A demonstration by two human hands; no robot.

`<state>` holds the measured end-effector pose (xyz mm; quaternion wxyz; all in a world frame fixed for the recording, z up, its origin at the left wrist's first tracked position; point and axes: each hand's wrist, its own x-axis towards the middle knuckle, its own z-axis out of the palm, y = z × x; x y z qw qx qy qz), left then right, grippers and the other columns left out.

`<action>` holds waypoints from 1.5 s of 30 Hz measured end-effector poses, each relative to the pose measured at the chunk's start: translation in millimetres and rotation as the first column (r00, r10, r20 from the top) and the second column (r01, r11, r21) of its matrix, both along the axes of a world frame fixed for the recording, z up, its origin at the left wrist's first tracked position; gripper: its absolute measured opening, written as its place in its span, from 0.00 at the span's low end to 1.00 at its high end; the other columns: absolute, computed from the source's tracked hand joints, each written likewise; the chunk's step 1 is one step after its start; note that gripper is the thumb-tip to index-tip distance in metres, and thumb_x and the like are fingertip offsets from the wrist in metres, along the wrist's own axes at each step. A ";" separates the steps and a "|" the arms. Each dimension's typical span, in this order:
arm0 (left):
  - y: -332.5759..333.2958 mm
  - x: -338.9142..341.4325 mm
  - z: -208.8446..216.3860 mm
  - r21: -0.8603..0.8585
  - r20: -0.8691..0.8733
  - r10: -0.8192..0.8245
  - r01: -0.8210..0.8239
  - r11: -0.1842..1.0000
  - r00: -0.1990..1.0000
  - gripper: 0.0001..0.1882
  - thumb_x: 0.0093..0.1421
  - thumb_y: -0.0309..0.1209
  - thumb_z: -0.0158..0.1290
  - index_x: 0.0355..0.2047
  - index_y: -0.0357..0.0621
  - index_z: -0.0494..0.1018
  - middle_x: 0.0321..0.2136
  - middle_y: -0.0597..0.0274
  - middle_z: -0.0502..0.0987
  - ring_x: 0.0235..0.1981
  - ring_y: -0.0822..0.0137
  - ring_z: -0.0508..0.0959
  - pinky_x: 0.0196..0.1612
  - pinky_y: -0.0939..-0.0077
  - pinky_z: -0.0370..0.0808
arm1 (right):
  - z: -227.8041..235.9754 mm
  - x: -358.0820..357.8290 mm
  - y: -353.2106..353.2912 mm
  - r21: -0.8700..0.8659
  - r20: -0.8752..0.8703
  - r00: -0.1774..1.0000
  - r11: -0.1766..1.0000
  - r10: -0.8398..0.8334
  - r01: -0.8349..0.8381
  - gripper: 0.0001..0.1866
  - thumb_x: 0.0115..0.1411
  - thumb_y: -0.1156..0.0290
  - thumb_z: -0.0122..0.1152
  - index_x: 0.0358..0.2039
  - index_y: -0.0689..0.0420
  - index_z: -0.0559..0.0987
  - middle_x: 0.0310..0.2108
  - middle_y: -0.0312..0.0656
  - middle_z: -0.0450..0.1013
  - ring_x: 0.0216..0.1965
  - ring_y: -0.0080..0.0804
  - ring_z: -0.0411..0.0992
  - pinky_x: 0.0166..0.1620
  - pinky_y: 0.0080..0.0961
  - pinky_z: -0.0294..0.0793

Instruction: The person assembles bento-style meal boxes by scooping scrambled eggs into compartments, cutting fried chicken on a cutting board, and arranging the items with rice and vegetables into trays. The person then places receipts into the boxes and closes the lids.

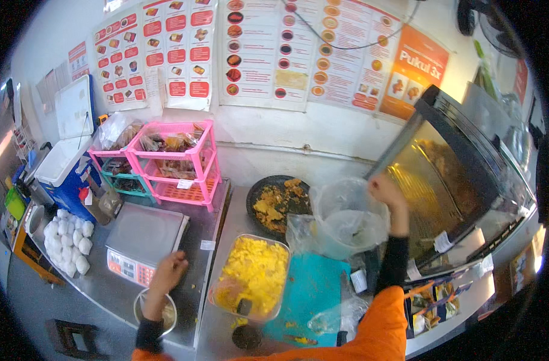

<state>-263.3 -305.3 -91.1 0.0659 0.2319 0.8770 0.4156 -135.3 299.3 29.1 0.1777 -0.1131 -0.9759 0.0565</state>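
Note:
My right hand is closed at the upper right rim of a translucent plastic tub, by the glass-fronted cabinet. My left hand hovers at the front right corner of a flat-topped weighing scale. Its fingers are curled, and I cannot see whether anything is in them. Below that wrist stands a round white bowl, partly covered by my forearm. Between my arms lies a rectangular tray of yellow food pieces, with a dark-handled tool resting at its near end.
Behind the tray sits a black pan with brown crumbly food. A teal cutting board carries a crumpled clear bag. Pink stacked baskets, a blue cooler and small white bags are on the left; a glass-fronted cabinet is on the right.

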 end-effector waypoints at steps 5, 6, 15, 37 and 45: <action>-0.5 -131.0 16.6 0.032 -0.548 0.273 -0.306 0.951 0.791 0.13 0.55 0.28 0.50 0.40 0.36 0.70 0.37 0.44 0.72 0.41 0.44 0.71 0.44 0.58 0.68 | -22.6 48.8 -75.9 0.034 0.573 0.816 0.997 -0.075 0.067 0.11 0.51 0.66 0.51 0.29 0.58 0.79 0.29 0.51 0.75 0.34 0.50 0.73 0.39 0.39 0.72; 8.8 -159.4 31.8 0.180 -0.585 0.351 -0.305 0.935 0.731 0.11 0.55 0.27 0.51 0.38 0.37 0.70 0.36 0.43 0.71 0.42 0.45 0.70 0.44 0.58 0.67 | -36.7 36.3 -84.2 0.081 0.598 0.798 0.996 -0.077 0.035 0.13 0.52 0.66 0.51 0.33 0.58 0.79 0.33 0.51 0.74 0.37 0.50 0.72 0.42 0.40 0.71; 146.9 -346.3 84.1 -0.028 -0.644 0.243 -0.339 0.940 0.726 0.18 0.50 0.43 0.55 0.28 0.38 0.75 0.30 0.48 0.77 0.34 0.49 0.77 0.37 0.59 0.74 | -89.1 51.1 -89.2 -0.071 0.140 0.988 0.995 -0.067 0.077 0.16 0.52 0.70 0.51 0.42 0.60 0.72 0.42 0.51 0.70 0.45 0.53 0.67 0.49 0.42 0.66; 130.5 -404.2 144.6 0.337 -0.672 0.558 -0.470 0.816 0.487 0.19 0.57 0.39 0.45 0.31 0.31 0.70 0.26 0.37 0.74 0.31 0.41 0.75 0.33 0.51 0.70 | -38.7 95.6 -162.2 -0.376 -0.419 0.776 0.868 -0.471 0.324 0.05 0.53 0.72 0.57 0.29 0.60 0.75 0.25 0.50 0.73 0.27 0.48 0.73 0.30 0.32 0.70; 195.1 -112.2 113.8 0.362 -0.479 -0.119 0.320 0.875 0.870 0.17 0.61 0.40 0.43 0.34 0.36 0.69 0.30 0.52 0.74 0.30 0.59 0.74 0.33 0.67 0.70 | -49.3 179.3 -243.2 -0.952 -0.305 0.927 0.083 -0.217 -0.294 0.08 0.56 0.70 0.59 0.35 0.57 0.73 0.30 0.34 0.74 0.33 0.21 0.71 0.36 0.21 0.71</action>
